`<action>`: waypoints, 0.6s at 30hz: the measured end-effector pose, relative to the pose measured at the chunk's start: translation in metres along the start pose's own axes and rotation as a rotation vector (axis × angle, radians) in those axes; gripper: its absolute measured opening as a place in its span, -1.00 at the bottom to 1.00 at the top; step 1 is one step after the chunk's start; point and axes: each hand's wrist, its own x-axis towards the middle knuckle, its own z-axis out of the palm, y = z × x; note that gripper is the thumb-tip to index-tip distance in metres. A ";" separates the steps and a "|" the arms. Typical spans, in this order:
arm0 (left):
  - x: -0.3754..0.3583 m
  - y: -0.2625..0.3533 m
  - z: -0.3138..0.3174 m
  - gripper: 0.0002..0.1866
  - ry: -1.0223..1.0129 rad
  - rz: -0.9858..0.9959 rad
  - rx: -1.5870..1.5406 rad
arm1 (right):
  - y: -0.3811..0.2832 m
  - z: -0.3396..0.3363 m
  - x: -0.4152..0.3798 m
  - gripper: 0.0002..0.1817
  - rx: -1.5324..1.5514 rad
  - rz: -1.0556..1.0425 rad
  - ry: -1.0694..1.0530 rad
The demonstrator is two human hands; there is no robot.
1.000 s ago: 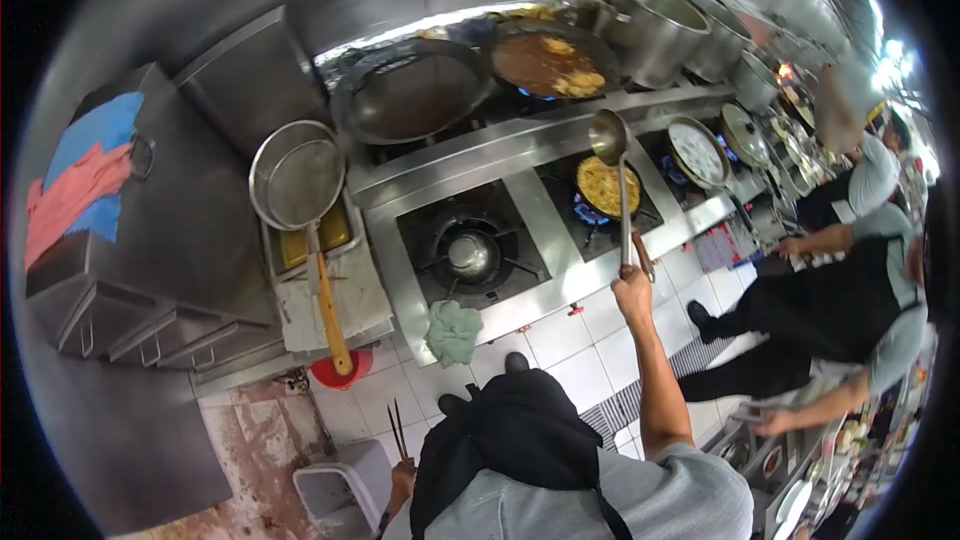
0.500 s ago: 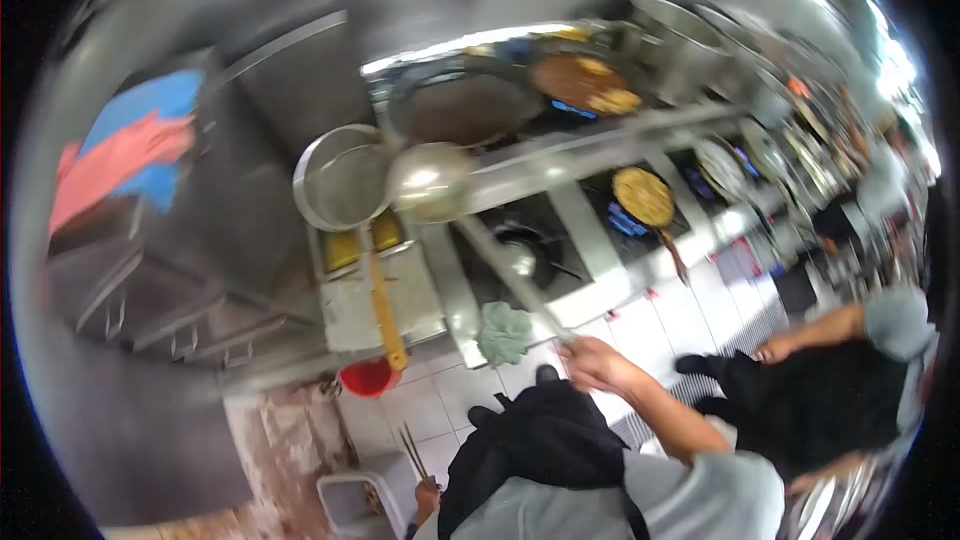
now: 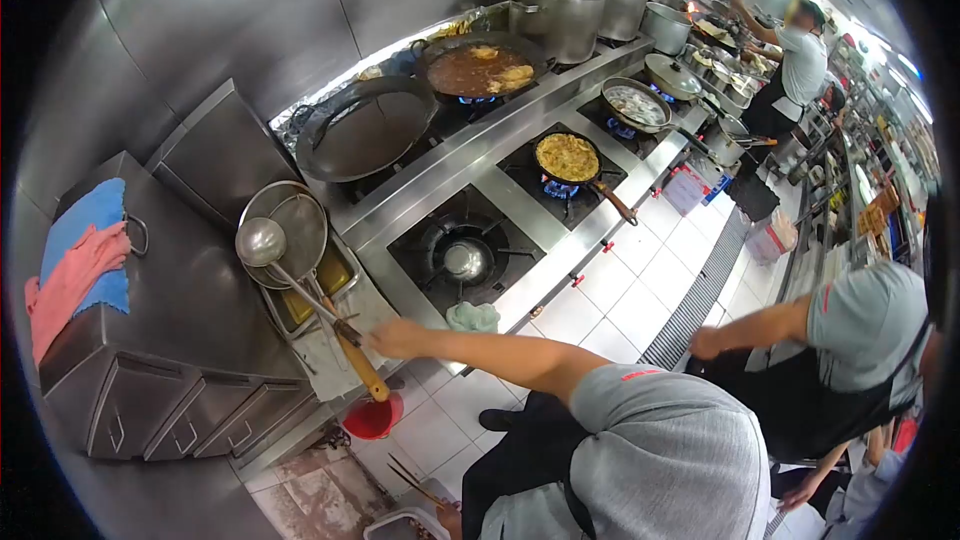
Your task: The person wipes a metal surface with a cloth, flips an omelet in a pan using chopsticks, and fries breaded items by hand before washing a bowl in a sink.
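Observation:
My right hand reaches left with its fingers closed at the handle end of a long metal ladle. The ladle's bowl lies over a round strainer with a wooden handle. Beneath the strainer is a rectangular metal tray holding something yellow. Low in the view, my left hand is partly cut off by my body and closed around a pair of long chopsticks. A crumpled green cloth sits at the stove's front edge, near my right forearm.
An unlit burner is ahead. A pan with a yellow omelette-like food sits over a flame. Behind stand a dark wok, a wok of brown liquid and large pots. A co-worker stands close on the right; a red bucket is below.
My right hand has moved left and down with the ladle, whose bowl went from beside the strainer onto it. The view has turned and steadied. My left hand still holds the chopsticks.

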 end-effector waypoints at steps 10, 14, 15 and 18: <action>-0.023 -0.008 0.016 -0.72 0.067 0.059 0.048 | 0.116 -0.050 -0.273 -0.71 -0.317 0.809 -0.155; -0.018 0.020 0.003 -0.75 0.022 -0.024 0.151 | 0.230 -0.135 -0.308 -0.53 -0.526 0.821 0.621; -0.020 0.032 -0.005 -0.75 0.033 -0.023 0.156 | 0.233 -0.168 -0.303 -0.52 -0.605 0.839 0.771; -0.031 0.072 -0.011 -0.82 -0.080 -0.301 -0.653 | 0.264 -0.243 -0.287 -0.43 -0.526 0.917 0.940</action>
